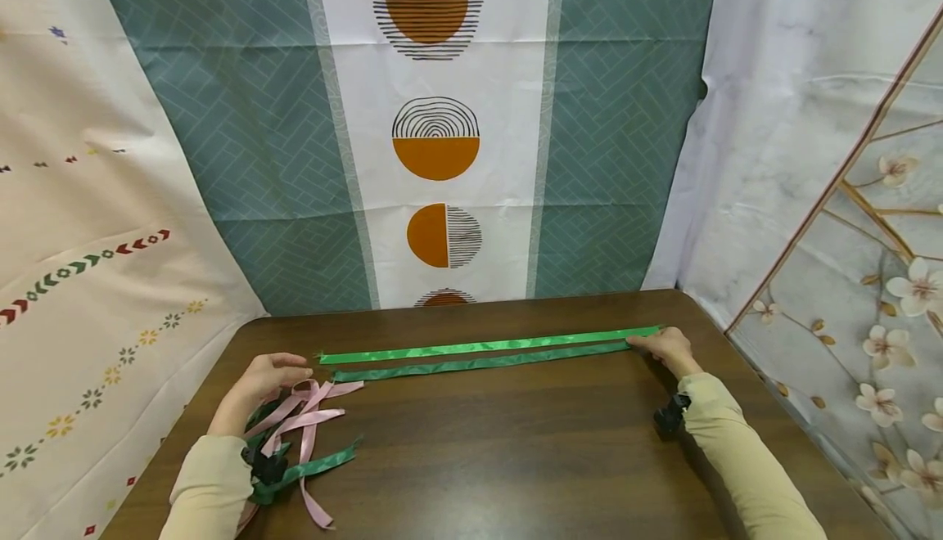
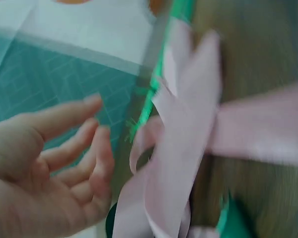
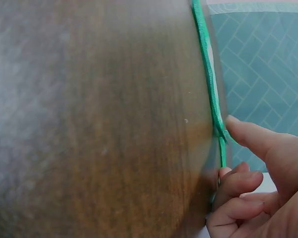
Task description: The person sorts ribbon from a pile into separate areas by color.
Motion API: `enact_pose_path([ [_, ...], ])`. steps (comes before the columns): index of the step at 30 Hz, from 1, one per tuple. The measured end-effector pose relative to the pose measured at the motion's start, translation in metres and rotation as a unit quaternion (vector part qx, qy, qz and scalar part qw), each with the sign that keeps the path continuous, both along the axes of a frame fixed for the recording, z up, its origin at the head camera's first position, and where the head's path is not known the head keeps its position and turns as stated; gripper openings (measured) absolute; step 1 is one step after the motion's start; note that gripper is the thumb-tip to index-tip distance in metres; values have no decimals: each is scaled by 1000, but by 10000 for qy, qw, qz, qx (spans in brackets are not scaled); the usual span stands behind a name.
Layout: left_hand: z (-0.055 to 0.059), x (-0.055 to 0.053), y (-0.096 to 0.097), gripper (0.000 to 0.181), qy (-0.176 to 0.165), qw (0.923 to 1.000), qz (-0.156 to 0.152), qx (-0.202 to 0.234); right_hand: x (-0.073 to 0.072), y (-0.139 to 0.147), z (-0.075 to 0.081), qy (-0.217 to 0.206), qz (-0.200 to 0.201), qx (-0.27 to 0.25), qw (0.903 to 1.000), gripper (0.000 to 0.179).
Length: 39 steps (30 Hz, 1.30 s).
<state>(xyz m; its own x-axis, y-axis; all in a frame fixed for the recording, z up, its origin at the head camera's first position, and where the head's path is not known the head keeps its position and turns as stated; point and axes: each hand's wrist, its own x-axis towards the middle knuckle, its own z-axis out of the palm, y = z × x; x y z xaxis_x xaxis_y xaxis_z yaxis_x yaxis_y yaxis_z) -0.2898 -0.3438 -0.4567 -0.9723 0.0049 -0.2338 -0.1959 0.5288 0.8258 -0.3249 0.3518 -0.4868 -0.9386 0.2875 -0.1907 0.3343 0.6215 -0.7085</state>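
Two green ribbons lie stretched across the back of the table: a bright green ribbon behind, a dark green ribbon in front. At their right ends is my right hand, its thumb touching the dark green ribbon's end and its other fingers bent near the bright one. My left hand is held by the ribbons' left ends, fingers loosely bent with nothing between them. Below it, pink ribbons lie in a loose pile, overlapping more dark green ribbon.
The brown wooden table has rounded back corners. Behind it hangs a teal and white patterned cloth. Printed cloths also hang at the left and right sides. Each wrist bears a small black camera.
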Motion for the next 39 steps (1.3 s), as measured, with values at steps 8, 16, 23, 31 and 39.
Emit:
enact_pose_path([
  [8,4,-2,-6,12,-531,9609,951,2544,-1,2,-1,137,29,210,9997,43],
  [16,6,7,-9,20,-396,9726,1072,2027,1,13,-4,81,-16,-506,9987,39],
  [23,6,16,10,40,233,9934,-1090,-259,-3,9,-5,335,-117,-405,9985,42],
  [31,-2,23,41,23,1291,9795,-893,-1266,-4,-14,-3,932,-101,-338,9950,38],
  [39,-6,19,48,17,1705,9691,-586,-1681,-6,-37,1,1229,719,-1328,9809,38],
])
